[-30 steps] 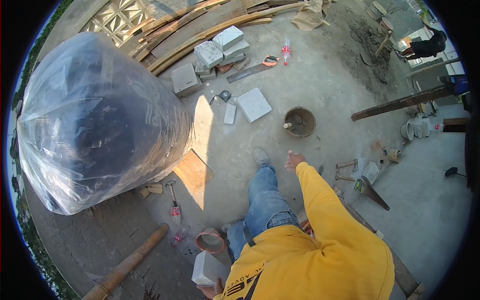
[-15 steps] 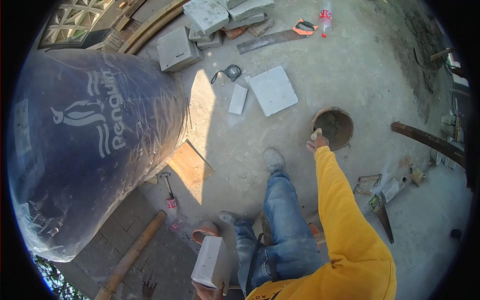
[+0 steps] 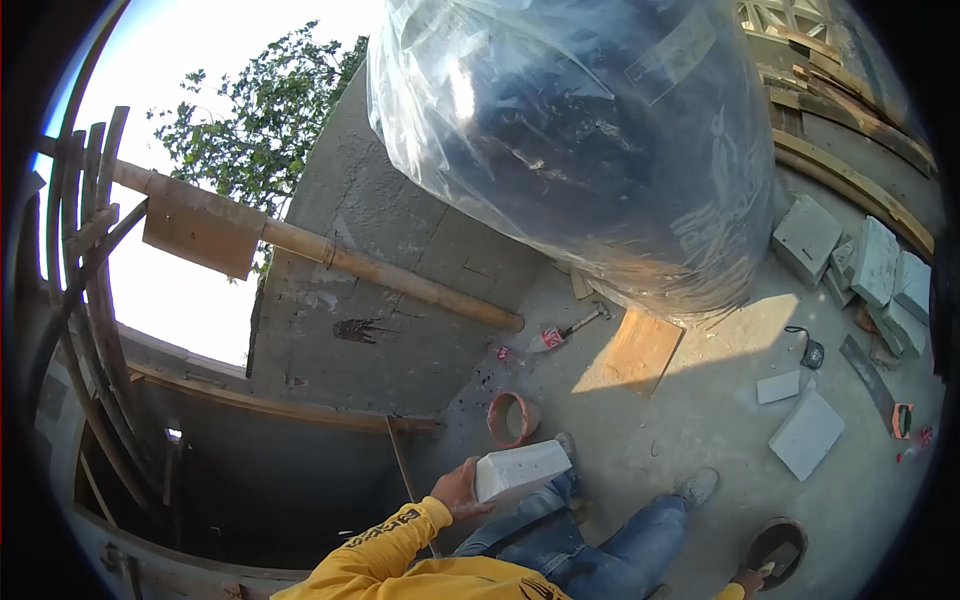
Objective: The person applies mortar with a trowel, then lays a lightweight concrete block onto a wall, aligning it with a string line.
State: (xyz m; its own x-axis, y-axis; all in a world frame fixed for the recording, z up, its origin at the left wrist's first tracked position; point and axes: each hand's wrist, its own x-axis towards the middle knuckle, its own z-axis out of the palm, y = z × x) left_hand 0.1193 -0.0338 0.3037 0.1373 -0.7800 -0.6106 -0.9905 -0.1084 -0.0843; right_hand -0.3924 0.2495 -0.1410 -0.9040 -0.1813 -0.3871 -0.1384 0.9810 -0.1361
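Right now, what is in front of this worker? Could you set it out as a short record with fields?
Left hand: the left hand holds a white block by one end.
Right hand: the right hand is at the rim of a round bucket; whether it grasps anything is unclear.
Near the block: an orange pot on the concrete floor.
Behind: a big tank wrapped in clear plastic.
Floor, right side: a flat slab, a wooden board, a hammer.
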